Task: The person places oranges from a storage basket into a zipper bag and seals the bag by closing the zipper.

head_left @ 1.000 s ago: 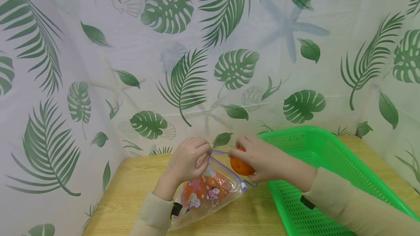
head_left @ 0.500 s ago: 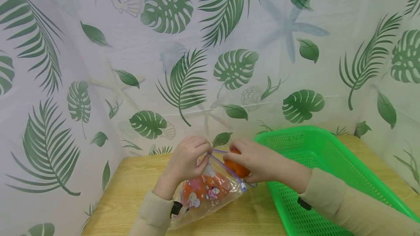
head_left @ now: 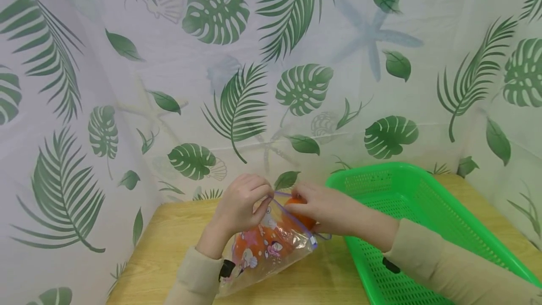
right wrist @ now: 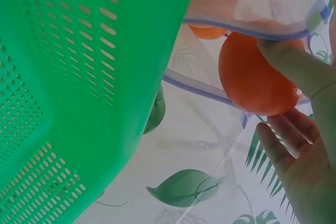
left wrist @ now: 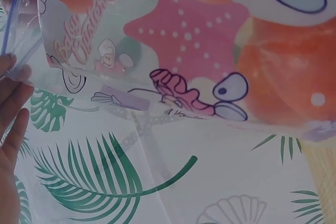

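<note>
My left hand (head_left: 244, 204) pinches the top edge of a clear zip bag (head_left: 271, 260) with a purple seal. Cartoon prints, among them a pink starfish (left wrist: 184, 35), cover its side, and oranges show through the plastic. My right hand (head_left: 326, 208) grips another orange (right wrist: 254, 77) at the bag's mouth. In the right wrist view, this fruit sits between the two purple zip edges, thumb on one side and fingers on the other. In the head view, the bag's near edge and the fingers partly cover it.
A green perforated plastic basket (head_left: 461, 220) stands to the right, under my right forearm. The wooden table (head_left: 169, 244) ends at a white curtain (head_left: 271, 121) printed with leaves, which hangs behind and on both sides.
My right hand has moved left with the orange, from beside the bag's mouth into its opening. The left hand has stayed at the bag's edge.
</note>
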A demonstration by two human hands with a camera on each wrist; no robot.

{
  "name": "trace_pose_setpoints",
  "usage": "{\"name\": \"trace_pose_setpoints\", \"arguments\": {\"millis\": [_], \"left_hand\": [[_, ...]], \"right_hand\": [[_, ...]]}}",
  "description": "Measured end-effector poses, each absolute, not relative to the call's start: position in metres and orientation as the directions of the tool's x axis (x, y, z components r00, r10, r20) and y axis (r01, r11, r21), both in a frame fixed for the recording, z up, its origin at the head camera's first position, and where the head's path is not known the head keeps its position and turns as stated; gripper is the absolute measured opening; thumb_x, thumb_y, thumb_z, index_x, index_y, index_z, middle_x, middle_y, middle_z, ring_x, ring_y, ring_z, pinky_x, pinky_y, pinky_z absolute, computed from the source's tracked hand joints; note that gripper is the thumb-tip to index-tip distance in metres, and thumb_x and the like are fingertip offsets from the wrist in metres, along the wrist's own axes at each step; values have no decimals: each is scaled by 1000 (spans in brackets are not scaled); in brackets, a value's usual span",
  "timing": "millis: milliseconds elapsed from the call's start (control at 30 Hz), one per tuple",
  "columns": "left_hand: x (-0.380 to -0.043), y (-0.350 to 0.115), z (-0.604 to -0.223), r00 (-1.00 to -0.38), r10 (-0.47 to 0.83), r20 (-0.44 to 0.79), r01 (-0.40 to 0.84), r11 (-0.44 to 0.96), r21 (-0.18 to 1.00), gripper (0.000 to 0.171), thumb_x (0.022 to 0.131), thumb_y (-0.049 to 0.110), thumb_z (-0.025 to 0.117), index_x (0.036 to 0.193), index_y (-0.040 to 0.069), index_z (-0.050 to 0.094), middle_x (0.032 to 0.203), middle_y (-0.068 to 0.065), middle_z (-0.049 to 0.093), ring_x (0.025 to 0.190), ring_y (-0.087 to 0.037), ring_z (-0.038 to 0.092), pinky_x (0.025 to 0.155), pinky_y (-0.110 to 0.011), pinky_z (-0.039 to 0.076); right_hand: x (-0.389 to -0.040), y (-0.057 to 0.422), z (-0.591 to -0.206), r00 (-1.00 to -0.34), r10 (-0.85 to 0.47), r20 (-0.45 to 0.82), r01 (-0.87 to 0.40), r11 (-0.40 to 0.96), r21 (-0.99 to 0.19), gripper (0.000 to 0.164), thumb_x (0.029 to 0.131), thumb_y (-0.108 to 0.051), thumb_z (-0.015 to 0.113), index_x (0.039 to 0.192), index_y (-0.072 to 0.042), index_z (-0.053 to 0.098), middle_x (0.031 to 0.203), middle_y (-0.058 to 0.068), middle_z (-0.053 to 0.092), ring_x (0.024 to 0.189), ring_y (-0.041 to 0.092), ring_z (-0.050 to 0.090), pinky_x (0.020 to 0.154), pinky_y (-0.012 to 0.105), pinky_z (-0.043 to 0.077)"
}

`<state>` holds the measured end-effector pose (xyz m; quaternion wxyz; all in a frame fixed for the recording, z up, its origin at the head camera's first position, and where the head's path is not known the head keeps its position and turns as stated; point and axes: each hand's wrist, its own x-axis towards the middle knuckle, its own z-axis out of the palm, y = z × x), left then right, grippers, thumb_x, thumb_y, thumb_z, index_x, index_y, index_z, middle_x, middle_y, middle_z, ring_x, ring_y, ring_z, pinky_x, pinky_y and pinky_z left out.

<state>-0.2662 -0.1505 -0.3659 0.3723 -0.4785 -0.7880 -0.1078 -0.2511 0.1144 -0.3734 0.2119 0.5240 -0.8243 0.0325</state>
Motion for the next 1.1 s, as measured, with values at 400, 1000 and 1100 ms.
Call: {"name": "trace_pose_setpoints", "arguments": {"millis": [400, 1000, 1100], "left_hand": [[-262, -152, -364, -261, 659, 706, 837, 518, -174, 9, 84, 6, 77, 88, 13, 73, 89, 1, 76, 87, -19, 72, 84, -35, 60], [-266, -155, -361, -205, 649, 733, 835, 507, -215, 11, 82, 5, 77, 85, 14, 72, 85, 2, 75, 82, -18, 71, 79, -34, 59], [-267, -156, -360, -201, 647, 736, 833, 508, -220, 11, 82, 5, 77, 84, 14, 72, 85, 2, 74, 82, -18, 71, 78, -34, 59]], "right_hand": [[-248, 112, -380, -294, -855, 427, -856, 434, 280, 51, 72, -15, 98, 112, -19, 66, 101, 1, 58, 79, 11, 50, 67, 23, 48], [-243, 146, -376, -402, -841, 363, -844, 494, 209, 64, 70, -21, 99, 125, -20, 67, 107, 3, 60, 87, 17, 59, 75, 31, 57], [-243, 154, -377, -423, -842, 334, -835, 506, 218, 66, 69, -25, 99, 126, -20, 68, 110, 4, 59, 92, 18, 60, 77, 33, 58]]}}
